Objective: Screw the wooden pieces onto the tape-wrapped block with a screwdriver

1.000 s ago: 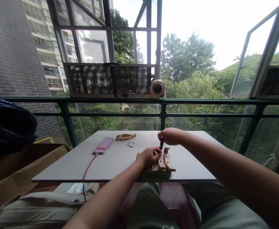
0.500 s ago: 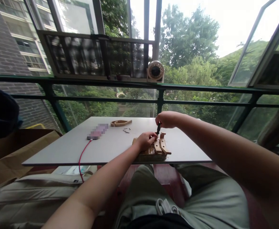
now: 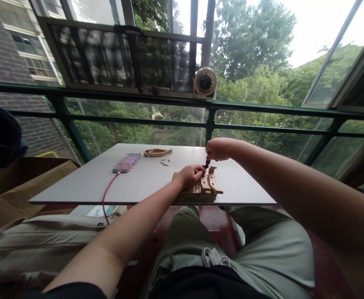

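My right hand [image 3: 218, 149] is closed round the dark handle of a screwdriver [image 3: 207, 163], which stands nearly upright with its tip down. The tip meets the far end of a pale wooden piece [image 3: 205, 182] with dark holes in it. My left hand [image 3: 189, 176] lies low at the left, its fingers closed against that far end beside the tip; the exact grip is partly hidden. A second curved wooden piece [image 3: 213, 181] with holes lies just to the right. Under both is a block in shiny brown wrapping [image 3: 197, 197] at the table's front edge.
On the white table [image 3: 85, 182], a looped wooden part [image 3: 157, 153] lies at the back, with several small screws [image 3: 164, 162] near it. A blurred-out phone [image 3: 126, 163] with a red cable [image 3: 108, 189] is at the left. A round fan [image 3: 206, 82] sits by the railing.
The whole view has shifted slightly, so the table appears higher. Both hands keep their places at the wooden piece, and the screwdriver still stands on it.
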Demonstrator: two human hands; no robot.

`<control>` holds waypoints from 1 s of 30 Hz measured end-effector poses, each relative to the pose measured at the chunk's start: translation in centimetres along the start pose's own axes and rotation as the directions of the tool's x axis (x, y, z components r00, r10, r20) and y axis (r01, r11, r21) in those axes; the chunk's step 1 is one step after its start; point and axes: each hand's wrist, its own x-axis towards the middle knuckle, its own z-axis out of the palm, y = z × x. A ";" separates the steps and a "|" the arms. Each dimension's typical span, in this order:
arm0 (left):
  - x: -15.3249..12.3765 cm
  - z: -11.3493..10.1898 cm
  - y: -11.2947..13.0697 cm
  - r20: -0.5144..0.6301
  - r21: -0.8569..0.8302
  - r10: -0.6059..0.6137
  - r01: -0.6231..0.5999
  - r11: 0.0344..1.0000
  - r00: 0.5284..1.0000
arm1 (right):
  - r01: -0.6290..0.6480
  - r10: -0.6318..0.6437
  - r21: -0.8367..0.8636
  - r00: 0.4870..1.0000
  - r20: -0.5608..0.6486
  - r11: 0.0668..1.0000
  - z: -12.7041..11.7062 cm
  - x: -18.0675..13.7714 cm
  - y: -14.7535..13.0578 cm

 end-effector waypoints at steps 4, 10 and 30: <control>0.0 0.1 0.0 -0.016 -0.007 0.015 -0.015 1.000 1.000 | -0.081 0.081 -0.008 0.996 0.028 0.997 0.0 0.0 -0.5; 0.1 0.1 0.0 -0.020 -0.002 0.008 -0.008 1.000 1.000 | -0.117 0.118 0.031 0.992 -0.037 0.993 1.0 1.7 -0.1; -0.1 0.2 -0.6 0.040 -0.125 0.020 -0.015 0.992 0.999 | -0.122 0.128 0.083 0.989 -0.068 0.989 1.2 2.0 -0.7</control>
